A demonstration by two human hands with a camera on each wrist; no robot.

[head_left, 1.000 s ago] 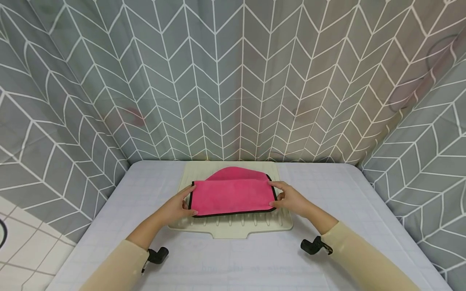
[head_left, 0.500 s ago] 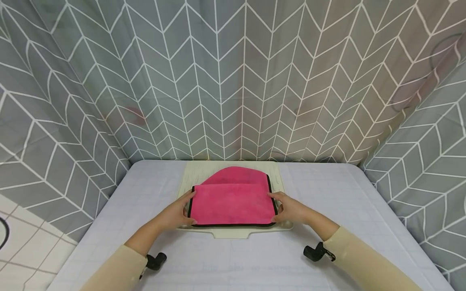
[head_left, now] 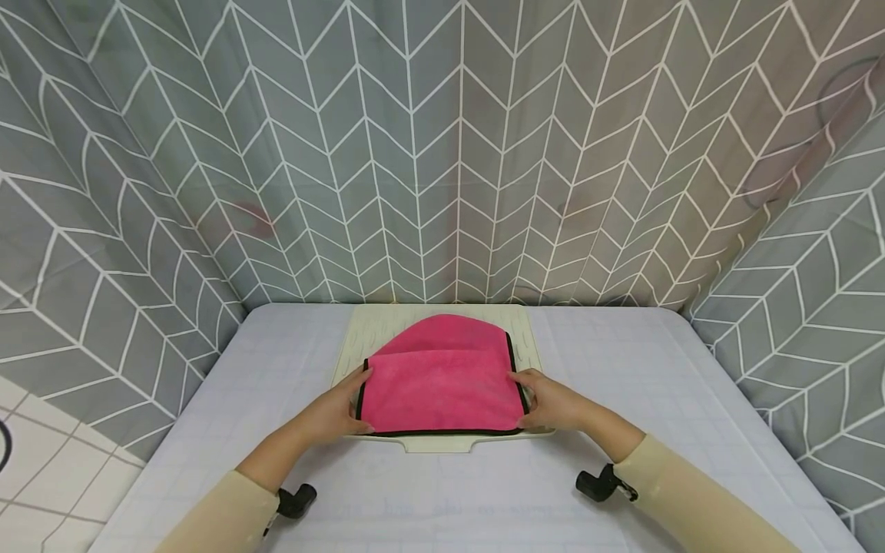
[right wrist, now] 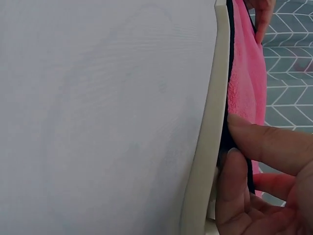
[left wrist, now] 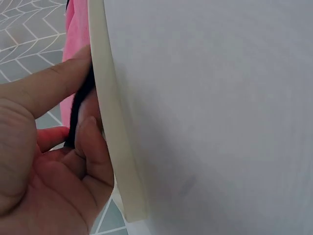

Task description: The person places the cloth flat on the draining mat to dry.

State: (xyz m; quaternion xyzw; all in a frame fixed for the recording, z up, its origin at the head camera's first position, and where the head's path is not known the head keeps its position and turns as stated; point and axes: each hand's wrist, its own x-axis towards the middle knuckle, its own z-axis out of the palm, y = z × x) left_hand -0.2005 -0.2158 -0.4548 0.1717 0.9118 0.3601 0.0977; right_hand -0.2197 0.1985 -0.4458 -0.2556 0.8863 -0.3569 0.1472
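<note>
A pink cloth (head_left: 442, 388) with black edging lies over a cream ribbed board (head_left: 346, 338), its far part forming a rounded hump. My left hand (head_left: 333, 407) pinches the cloth's left edge, thumb near the front corner. The right hand (head_left: 553, 399) grips the opposite edge in the same way. In the left wrist view, the left thumb and fingers (left wrist: 95, 152) close on the black edging (left wrist: 80, 100) beside the board's pale rim (left wrist: 110, 93). The right wrist view has the right thumb (right wrist: 259, 139) on the pink pile, with fingertips behind the edging.
The board rests on a white-covered table (head_left: 442, 507). Grey curtains (head_left: 442, 153) with white chevron lines stand behind and at both sides. Black wrist-worn devices (head_left: 297, 501) sit at both cuffs. White floor tiles (head_left: 62, 468) show at the lower left.
Both hands have drawn the cloth's front edge toward me and down, from mid-board to near its front rim. More of the cloth's far part now shows as a hump.
</note>
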